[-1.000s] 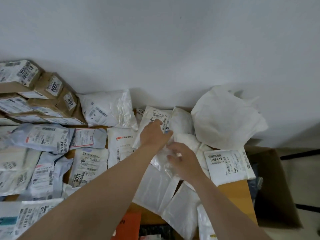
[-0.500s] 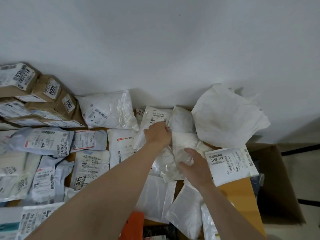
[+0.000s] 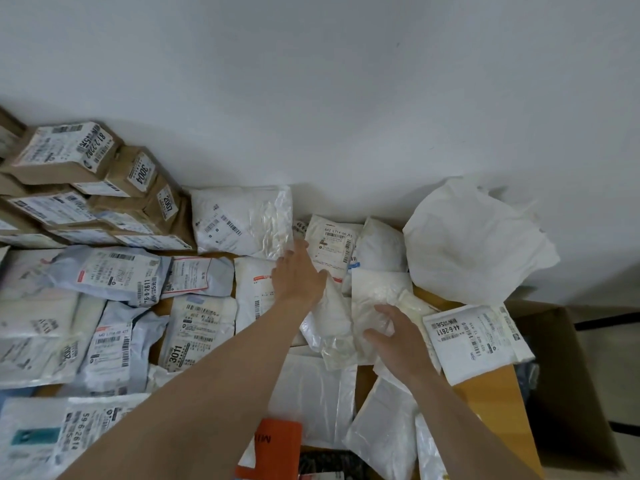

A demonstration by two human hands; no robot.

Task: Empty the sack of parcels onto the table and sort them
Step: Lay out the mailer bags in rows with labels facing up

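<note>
The empty white sack (image 3: 478, 247) lies crumpled against the wall at the back right. Parcels cover the wooden table (image 3: 491, 403). My left hand (image 3: 298, 271) lies flat with straight fingers on white polybag parcels, next to a labelled white parcel (image 3: 332, 240). My right hand (image 3: 394, 337) rests with spread fingers and thumb on a crinkled clear-white plastic parcel (image 3: 374, 296) in the middle. Just right of that hand lies a white parcel marked 44-6-2611 (image 3: 474, 337).
Brown cardboard boxes (image 3: 104, 174) are stacked at the back left, with a big white polybag (image 3: 242, 220) beside them. Grey and white labelled mailers (image 3: 114, 275) fill the left side. An open carton (image 3: 561, 368) stands off the table's right edge. An orange object (image 3: 277, 445) sits at the near edge.
My left hand has left the plastic parcel, moved left and flattened on the white parcels. My right hand slid right and nearer with the plastic parcel under it.
</note>
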